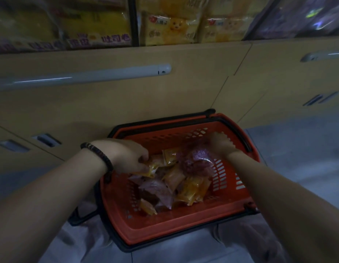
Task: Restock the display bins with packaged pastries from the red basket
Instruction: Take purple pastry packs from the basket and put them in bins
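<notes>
support: grey floor | on it: red basket, packets inside | behind: beige cabinet front

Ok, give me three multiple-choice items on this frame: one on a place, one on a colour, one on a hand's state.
1. Where does the basket sit?
A. On a top shelf
B. Low, in front of the cabinet
C. Hung from a rail

2. What colour is the thing the right hand holds?
A. Purple
B. Green
C. Blue

3. What is the left hand doing?
A. Lying flat on the floor
B. Gripping the basket's handle
C. Pinching a yellow packet

Key:
1 B, the basket lies under both arms with the cabinet front behind it.
2 A, a purple packet shows just under that hand.
3 C, its fingers close on the yellow packet's edge inside the basket.
</notes>
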Action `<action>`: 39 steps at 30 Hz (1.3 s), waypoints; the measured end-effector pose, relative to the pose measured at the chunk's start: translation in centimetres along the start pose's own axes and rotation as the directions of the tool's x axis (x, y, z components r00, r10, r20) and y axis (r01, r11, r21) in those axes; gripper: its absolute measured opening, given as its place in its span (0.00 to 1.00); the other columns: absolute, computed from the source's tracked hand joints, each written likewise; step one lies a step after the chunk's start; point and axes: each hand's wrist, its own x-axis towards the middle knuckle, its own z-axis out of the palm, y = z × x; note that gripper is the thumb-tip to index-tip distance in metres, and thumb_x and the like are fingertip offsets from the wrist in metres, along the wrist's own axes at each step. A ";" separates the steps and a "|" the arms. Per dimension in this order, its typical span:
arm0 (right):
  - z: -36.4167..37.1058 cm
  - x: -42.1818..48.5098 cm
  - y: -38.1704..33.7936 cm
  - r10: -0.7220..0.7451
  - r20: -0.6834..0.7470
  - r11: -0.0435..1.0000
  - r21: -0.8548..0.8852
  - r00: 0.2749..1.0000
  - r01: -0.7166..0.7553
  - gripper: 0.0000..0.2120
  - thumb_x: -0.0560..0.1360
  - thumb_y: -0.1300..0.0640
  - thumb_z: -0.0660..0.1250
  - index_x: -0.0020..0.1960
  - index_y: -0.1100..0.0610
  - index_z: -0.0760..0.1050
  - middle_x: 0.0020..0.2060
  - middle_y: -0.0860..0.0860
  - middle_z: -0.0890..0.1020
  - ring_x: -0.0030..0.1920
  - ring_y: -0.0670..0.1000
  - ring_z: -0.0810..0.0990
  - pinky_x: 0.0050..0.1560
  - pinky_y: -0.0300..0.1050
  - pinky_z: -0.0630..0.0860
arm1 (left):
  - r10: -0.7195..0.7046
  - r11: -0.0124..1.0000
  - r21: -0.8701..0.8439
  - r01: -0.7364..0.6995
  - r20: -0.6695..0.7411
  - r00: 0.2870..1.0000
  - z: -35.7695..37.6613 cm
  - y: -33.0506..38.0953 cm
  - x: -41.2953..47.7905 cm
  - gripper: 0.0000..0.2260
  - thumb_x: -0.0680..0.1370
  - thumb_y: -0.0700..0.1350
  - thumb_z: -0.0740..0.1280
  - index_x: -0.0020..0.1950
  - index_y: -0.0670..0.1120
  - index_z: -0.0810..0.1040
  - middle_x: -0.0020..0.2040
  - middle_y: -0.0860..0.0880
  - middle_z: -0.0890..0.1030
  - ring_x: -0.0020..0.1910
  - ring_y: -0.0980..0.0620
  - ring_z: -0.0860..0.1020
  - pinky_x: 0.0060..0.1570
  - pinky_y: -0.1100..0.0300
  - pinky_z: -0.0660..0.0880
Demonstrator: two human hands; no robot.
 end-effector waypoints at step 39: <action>-13.5 -12.3 0.3 0.161 -0.454 0.214 0.883 0.876 0.418 0.09 0.83 0.66 0.64 0.46 0.57 0.75 0.39 0.57 0.83 0.39 0.53 0.79 0.42 0.48 0.74 | -0.222 -0.085 -0.797 -0.598 -0.570 0.791 -0.1 5.9 -0.7 0.20 0.67 0.52 0.80 0.51 0.42 0.79 0.35 0.44 0.74 0.29 0.55 0.72 0.26 0.65 0.67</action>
